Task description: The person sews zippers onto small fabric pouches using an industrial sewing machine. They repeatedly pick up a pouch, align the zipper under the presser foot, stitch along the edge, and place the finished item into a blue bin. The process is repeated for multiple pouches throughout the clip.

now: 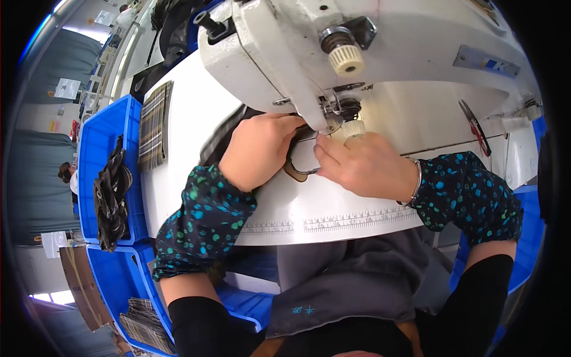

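Note:
Both my hands are at the needle area of a white sewing machine [392, 53]. My left hand [262, 149] has its fingers closed on a dark fabric piece [229, 134] that runs out to the left beneath it. My right hand [366, 166] pinches the curved edge of the same dark piece, close to the presser foot. A loop of the piece with a tan patch shows between my hands. The fingertips and the needle point are partly hidden by the machine head. Under the work lies the white table [285, 214].
Scissors with red and black handles [477, 132] lie to the right. A stack of plaid fabric [156, 128] sits at the table's left edge. Beside it, a blue bin [135, 178] holds dark fabric pieces [113, 196]. Below, another blue bin [107, 279] holds plaid pieces [146, 324].

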